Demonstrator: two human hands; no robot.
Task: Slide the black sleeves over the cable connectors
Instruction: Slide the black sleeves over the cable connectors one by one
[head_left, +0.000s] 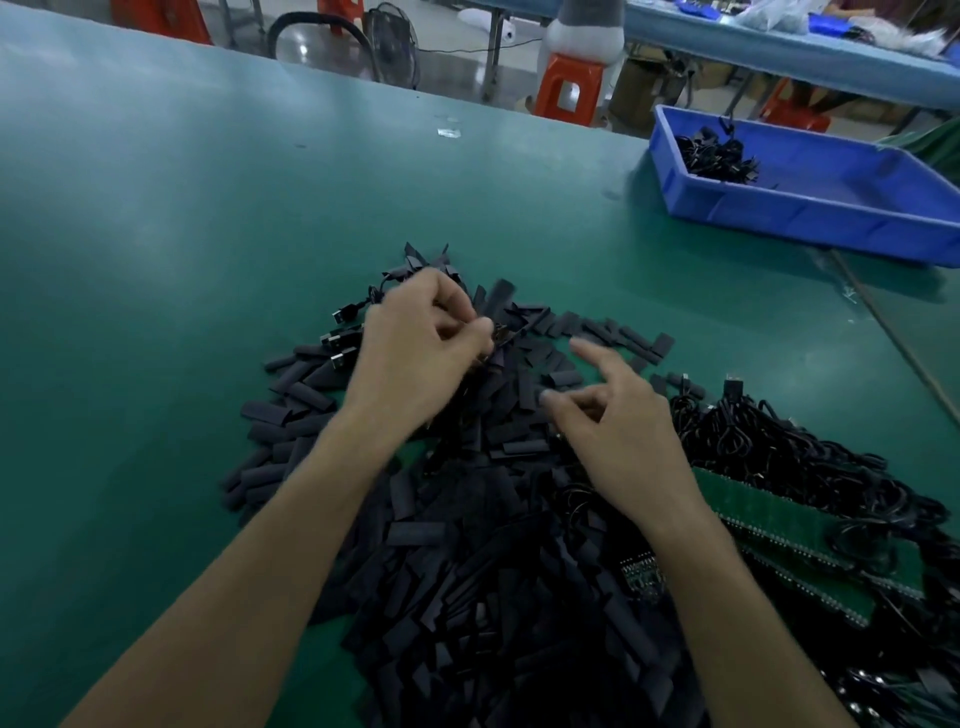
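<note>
Hundreds of loose black sleeves (467, 545), heaped from mid-table to its near edge. The left hand (415, 353) pinches a small bunch of cables, connectors (340, 338) bare. The right hand (618, 426) is loosely spread, empty, over the heap. Cable tangle (779, 452) at right edge. Blue bin (810, 208), far right corner, holds few cables. Most work likely remains.

factory assembly floor, long green workbenches (208, 208), blue parts bin (810, 208), orange stools (569, 88)

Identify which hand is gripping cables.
The left hand, gripping a cable bunch with USB plugs sticking out leftward; the right hand hovers empty over the sleeve pile.
</note>
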